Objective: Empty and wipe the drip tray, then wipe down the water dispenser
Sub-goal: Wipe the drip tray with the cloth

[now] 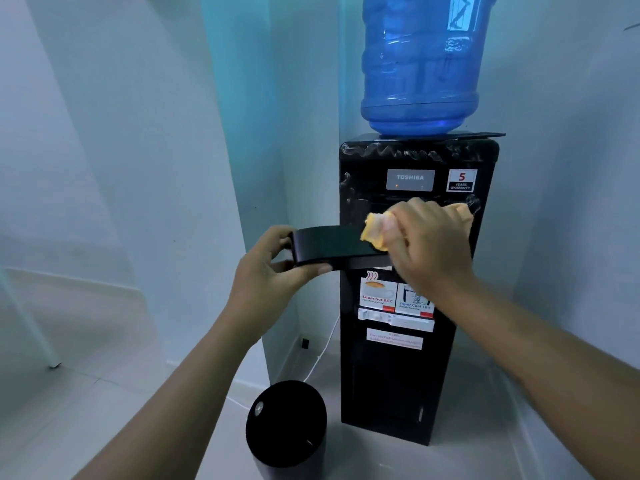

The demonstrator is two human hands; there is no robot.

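Note:
The black drip tray (329,245) is out of the machine and held in the air in front of the black water dispenser (398,375). My left hand (270,271) grips the tray's left end, thumb underneath. My right hand (429,240) is closed on a yellow-orange cloth (372,233), which it presses against the tray's right part. A bit of cloth also sticks out behind that hand. The dispenser's tap recess is mostly hidden behind my right hand.
A blue water bottle (420,64) stands upside down on the dispenser's top. A black round bin (287,424) sits on the tiled floor left of the dispenser's base. A white cable (323,351) runs down behind it. Walls close in on both sides.

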